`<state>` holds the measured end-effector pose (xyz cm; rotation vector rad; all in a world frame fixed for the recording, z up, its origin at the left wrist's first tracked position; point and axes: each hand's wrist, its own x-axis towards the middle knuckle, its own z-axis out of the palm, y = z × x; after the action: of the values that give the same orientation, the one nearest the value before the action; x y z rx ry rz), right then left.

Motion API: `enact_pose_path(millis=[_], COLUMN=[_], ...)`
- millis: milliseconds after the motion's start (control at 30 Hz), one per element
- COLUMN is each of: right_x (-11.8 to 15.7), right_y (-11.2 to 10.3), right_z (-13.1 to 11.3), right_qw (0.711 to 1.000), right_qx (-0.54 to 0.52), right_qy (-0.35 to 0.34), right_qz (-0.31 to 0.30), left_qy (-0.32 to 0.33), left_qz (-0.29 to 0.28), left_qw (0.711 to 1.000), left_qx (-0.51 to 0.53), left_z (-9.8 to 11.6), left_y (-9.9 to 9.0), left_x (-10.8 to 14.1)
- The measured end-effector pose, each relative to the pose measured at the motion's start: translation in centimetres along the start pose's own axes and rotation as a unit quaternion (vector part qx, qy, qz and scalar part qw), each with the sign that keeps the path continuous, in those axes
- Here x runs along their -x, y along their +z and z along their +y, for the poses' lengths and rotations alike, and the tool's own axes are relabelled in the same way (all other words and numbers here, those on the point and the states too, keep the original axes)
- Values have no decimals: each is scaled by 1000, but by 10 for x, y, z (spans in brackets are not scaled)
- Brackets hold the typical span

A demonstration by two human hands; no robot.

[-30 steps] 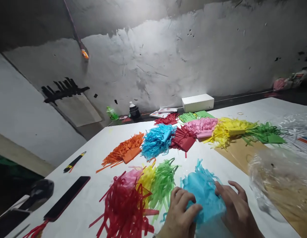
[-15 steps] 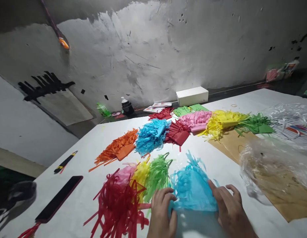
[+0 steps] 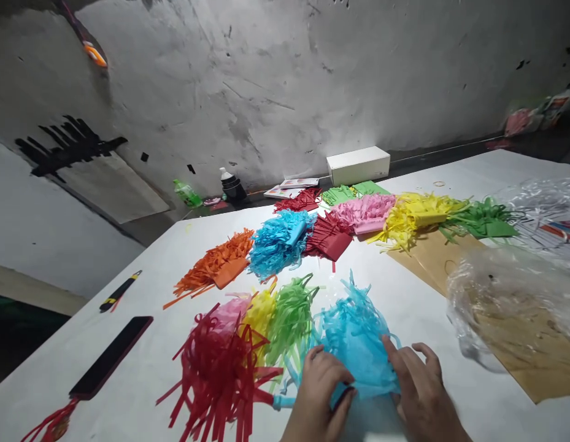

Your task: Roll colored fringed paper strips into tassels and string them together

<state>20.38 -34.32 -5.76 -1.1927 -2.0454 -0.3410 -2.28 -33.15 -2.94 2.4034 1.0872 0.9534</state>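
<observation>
The blue tissue paper (image 3: 358,353) is already fringed, its near end uncut; left hand (image 3: 322,390) pinches its edge, right hand (image 3: 420,383) touches it, loosely open.

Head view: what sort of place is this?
Probably a makeshift craft workspace: colourful fringed bundles and clear plastic lie on a large white tabletop, near a rough grey wall.
</observation>
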Motion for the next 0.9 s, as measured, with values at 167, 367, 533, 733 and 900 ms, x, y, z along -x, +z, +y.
enact_pose_path(millis=[167,367,533,733,900], right_x=[-2,-1,18,25,-36], right_y=[1,4,8,-29,-49], right_z=[-4,-7,29,63,8], right_qw=[999,998,984,956,993], right_qx=[-39,-7,32,82,-116], right_qy=[-9,7,143,283,-2], right_qz=[-7,-61,-101,-13,-24], left_qy=[67,43,24,29,43], left_qz=[47,130,156,144,153], left_qw=[986,984,983,983,981], left_qx=[-143,-114,-95,-109,-112], left_z=[-1,4,-6,-8,-2], left_y=[1,31,25,16,17], left_x=[10,0,8,12,8])
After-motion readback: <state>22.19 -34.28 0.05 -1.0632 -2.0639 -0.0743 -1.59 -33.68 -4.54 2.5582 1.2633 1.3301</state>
